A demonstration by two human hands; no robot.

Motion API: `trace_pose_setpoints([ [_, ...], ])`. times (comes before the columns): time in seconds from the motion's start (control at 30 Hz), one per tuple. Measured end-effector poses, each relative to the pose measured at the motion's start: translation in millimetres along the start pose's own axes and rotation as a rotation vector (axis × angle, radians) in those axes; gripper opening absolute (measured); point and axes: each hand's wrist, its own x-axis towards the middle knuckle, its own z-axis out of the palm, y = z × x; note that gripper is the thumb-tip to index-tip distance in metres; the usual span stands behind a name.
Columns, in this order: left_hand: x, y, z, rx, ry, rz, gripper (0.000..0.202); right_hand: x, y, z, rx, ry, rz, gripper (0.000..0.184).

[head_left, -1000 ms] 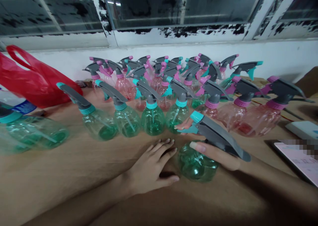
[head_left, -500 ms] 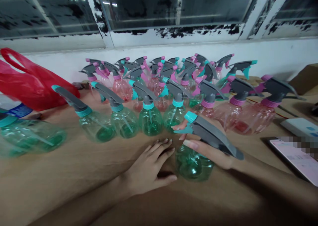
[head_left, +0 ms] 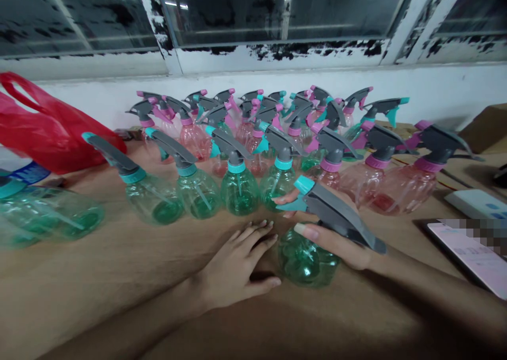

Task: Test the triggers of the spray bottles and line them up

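Note:
Around the neck of a green spray bottle (head_left: pixel 307 259) I have my right hand (head_left: pixel 336 238) wrapped, just below its grey trigger head with turquoise nozzle and trigger. The bottle leans slightly, and part of its neck is hidden by my fingers. My left hand (head_left: pixel 237 265) lies flat on the wooden table (head_left: pixel 158 286), fingers spread, close to the bottle's left side and holding nothing. Beyond my hands stands a row of similar bottles, among them a green spray bottle (head_left: pixel 240 191) with a turquoise collar and a pink spray bottle (head_left: pixel 410 186) with a pink collar.
Several more pink and green sprayers crowd the back by the wall. On the left are a red plastic bag (head_left: pixel 75 133) and another green sprayer (head_left: pixel 55 217). A phone (head_left: pixel 467 254), a white box (head_left: pixel 477 204) and a cardboard box (head_left: pixel 487 128) sit at right.
Almost nothing differs. Both hands and the held bottle keep their places, apart from a very slight shift of the view.

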Motion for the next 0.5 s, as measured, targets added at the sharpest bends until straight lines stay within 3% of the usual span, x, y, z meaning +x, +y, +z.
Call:
trace_pose_setpoints([
  [0.5, 0.0, 0.9, -1.1, -0.006, 0.001, 0.003, 0.066, 1.0, -2.1, -0.3, 0.009, -0.012, -0.002, 0.024],
])
